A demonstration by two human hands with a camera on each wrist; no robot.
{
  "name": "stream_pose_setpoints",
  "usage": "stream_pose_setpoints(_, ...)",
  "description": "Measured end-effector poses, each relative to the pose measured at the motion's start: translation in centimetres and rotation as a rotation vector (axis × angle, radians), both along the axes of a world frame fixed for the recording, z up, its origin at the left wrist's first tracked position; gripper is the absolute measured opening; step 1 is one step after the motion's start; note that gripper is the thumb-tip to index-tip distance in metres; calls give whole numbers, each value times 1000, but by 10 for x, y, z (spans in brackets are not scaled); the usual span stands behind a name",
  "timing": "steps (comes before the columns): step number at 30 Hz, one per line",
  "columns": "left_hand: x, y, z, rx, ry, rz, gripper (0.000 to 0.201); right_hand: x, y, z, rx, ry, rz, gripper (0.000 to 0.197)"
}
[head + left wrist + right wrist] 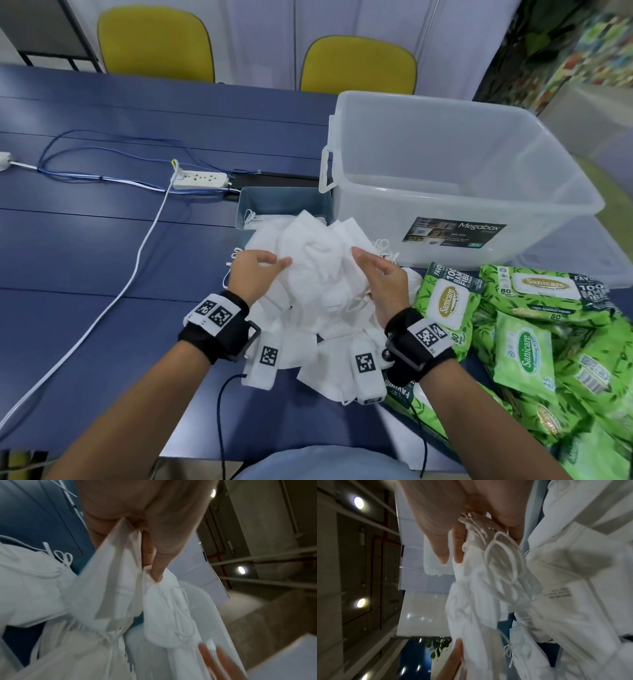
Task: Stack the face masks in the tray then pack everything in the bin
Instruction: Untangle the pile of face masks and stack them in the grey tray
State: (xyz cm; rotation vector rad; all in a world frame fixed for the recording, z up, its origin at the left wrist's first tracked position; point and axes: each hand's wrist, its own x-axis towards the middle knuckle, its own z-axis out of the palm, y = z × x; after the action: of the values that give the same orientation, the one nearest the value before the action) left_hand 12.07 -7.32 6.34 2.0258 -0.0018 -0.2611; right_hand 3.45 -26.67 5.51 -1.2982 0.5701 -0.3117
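A loose heap of white face masks [318,291] lies on the blue table, spilling over the front of a teal tray [284,200] with some masks in it. My left hand [274,263] pinches the edge of a mask [120,577] on the heap's left side, thumb against fingers [158,572]. My right hand [363,262] is on the heap's right side, fingers curled round a mask with ear loops [501,563]. Right of the tray stands the clear plastic bin [462,192] with nothing visible inside.
Several green wipes packs [534,329] are piled at the right, against the bin's front. A white power strip [200,180] with white and blue cables [113,298] crosses the table's left half. Two yellow chairs [156,44] stand behind the table.
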Motion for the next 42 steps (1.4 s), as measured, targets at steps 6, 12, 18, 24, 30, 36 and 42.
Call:
stream_pose_setpoints(6, 19, 25, 10, -221, 58, 207, 27, -3, -19, 2, 119, 73, -66, 10)
stream_pose_setpoints(12, 5, 8, 16, -352, 156, 45, 26, 0, -8, 2, 122, 117, 11, 14)
stream_pose_setpoints(18, -13, -20, 7, -38, -38, -98, 23, 0, 12, 3, -43, 64, 16, 16)
stream_pose_setpoints(24, -11, -1, 21, -218, -140, -136, 35, -6, -17, 0, -210, 67, -172, 37)
stream_pose_setpoints(30, -4, 6, 8, -295, -130, -66, 73, -13, -32, -3, -341, 46, 64, 71)
stream_pose_setpoints(36, -11, -4, 16, -293, -344, -169, 29, -9, -16, -3, -219, 114, 168, 35)
stream_pose_setpoints(42, -17, -10, 9, -138, -593, -550, 29, 2, -10, -7, 349, 224, 236, 70)
